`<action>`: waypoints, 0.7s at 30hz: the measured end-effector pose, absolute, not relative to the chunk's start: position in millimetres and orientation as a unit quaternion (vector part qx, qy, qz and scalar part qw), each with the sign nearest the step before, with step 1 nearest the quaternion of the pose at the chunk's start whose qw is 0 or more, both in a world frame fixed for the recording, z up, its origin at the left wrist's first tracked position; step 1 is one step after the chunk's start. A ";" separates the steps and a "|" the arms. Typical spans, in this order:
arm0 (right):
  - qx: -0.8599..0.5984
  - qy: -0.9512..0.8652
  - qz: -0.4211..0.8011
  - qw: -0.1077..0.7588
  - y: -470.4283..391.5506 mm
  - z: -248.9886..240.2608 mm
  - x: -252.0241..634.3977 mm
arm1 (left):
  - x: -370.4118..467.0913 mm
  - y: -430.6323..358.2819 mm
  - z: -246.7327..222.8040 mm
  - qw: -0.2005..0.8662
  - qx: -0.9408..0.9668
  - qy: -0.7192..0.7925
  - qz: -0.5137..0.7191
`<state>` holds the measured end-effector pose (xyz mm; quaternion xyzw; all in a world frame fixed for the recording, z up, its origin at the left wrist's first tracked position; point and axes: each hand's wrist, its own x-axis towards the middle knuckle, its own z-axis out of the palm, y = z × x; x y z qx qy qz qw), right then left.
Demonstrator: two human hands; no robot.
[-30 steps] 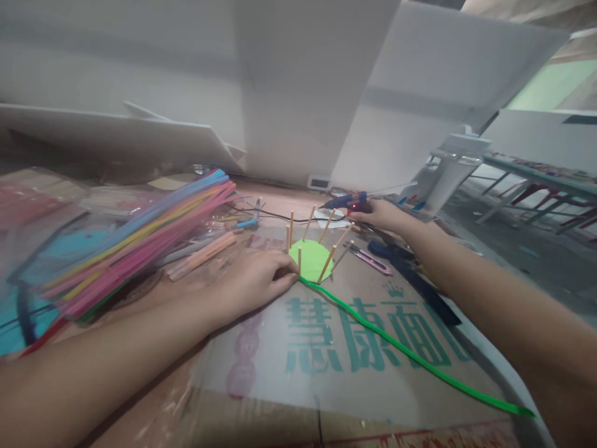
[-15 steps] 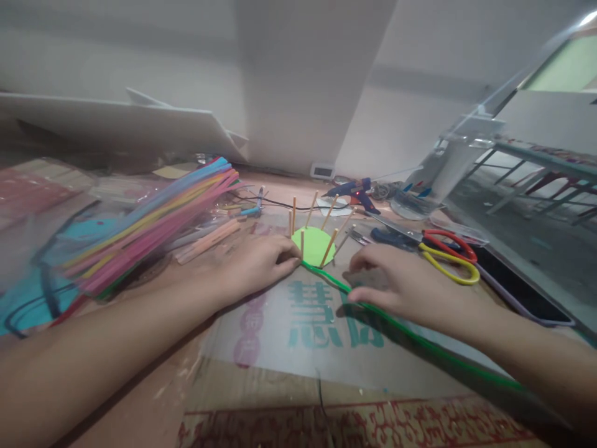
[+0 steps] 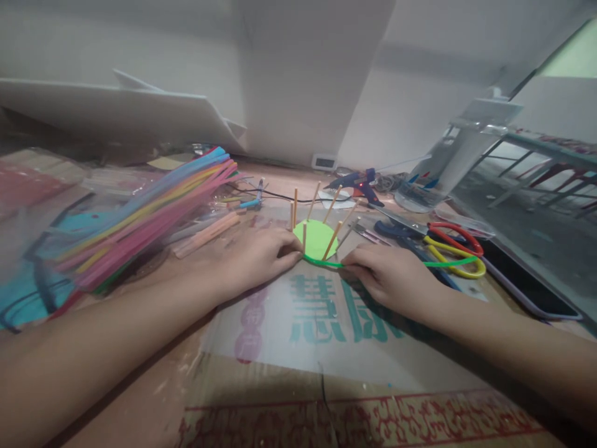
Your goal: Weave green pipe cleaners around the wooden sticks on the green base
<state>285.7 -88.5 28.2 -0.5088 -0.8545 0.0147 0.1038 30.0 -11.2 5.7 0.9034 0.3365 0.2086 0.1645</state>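
Note:
A light green disc (image 3: 317, 238) lies on a printed sheet, with several thin wooden sticks (image 3: 331, 241) standing around its rim. My left hand (image 3: 273, 254) pinches one end of a green pipe cleaner (image 3: 325, 263) at the disc's front left edge, beside a stick. My right hand (image 3: 387, 274) is closed on the same pipe cleaner just right of the disc. Between the hands the green strand curves along the front of the disc. Its free part comes out behind my right hand and reaches right, over the scissors' yellow handle.
Colourful pipe cleaners (image 3: 158, 214) lie in a bundle at the left. Behind the disc rests a blue glue gun (image 3: 357, 183). Scissors (image 3: 454, 239), a phone (image 3: 527, 280) and a clear pump bottle (image 3: 448, 162) are at the right. White boards (image 3: 116, 115) lean at the back left.
My right hand has closed on the green pipe cleaner. The strand's free part has swung up from the lower right. The view has shifted slightly.

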 end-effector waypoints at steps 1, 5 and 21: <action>-0.513 -0.853 0.010 0.093 -87.3 28.1 285.8 | 30.0 -11.2 5.8 0.164 0.904 0.337 0.208; -0.550 -0.831 0.028 0.079 -79.6 30.2 284.9 | 30.2 -11.4 5.6 0.169 0.903 0.337 0.208; -0.575 -0.796 0.122 0.143 -72.4 29.7 285.7 | 30.7 -10.4 4.8 0.163 0.905 0.333 0.208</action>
